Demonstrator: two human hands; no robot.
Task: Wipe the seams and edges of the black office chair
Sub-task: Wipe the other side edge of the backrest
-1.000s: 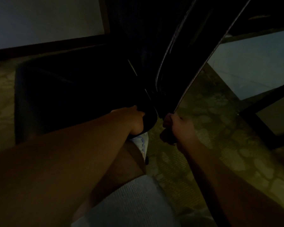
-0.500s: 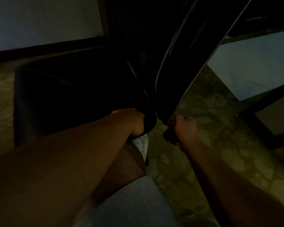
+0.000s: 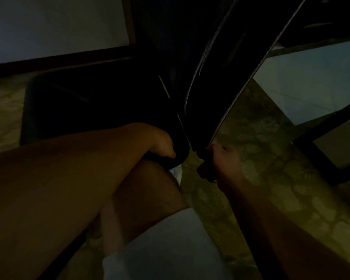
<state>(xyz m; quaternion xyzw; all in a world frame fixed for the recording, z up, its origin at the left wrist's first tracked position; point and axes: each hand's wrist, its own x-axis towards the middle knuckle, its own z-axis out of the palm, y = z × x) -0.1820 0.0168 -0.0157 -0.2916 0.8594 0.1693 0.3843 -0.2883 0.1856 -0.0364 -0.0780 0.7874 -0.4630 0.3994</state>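
Observation:
The scene is very dark. The black office chair has its seat (image 3: 85, 110) on the left, and its backrest (image 3: 216, 81) rises toward the top centre with pale stitched seams along its edges. My left hand (image 3: 160, 144) grips the rear corner of the seat cushion, fingers curled under the edge. My right hand (image 3: 227, 160) is closed on a dark cloth (image 3: 205, 172) and presses it against the lowest point of the backrest's edge seam. Part of the cloth hangs below my fist.
Patterned greenish carpet (image 3: 261, 158) lies under and to the right of the chair. A dark furniture frame (image 3: 319, 158) stands at the right. A pale wall with a dark baseboard (image 3: 59, 59) is behind. My bare knee (image 3: 150, 195) and light shorts (image 3: 166, 249) are below my hands.
My right hand with the cloth has shifted slightly down and right at the bottom of the backrest seam. My left hand keeps its grip on the seat corner.

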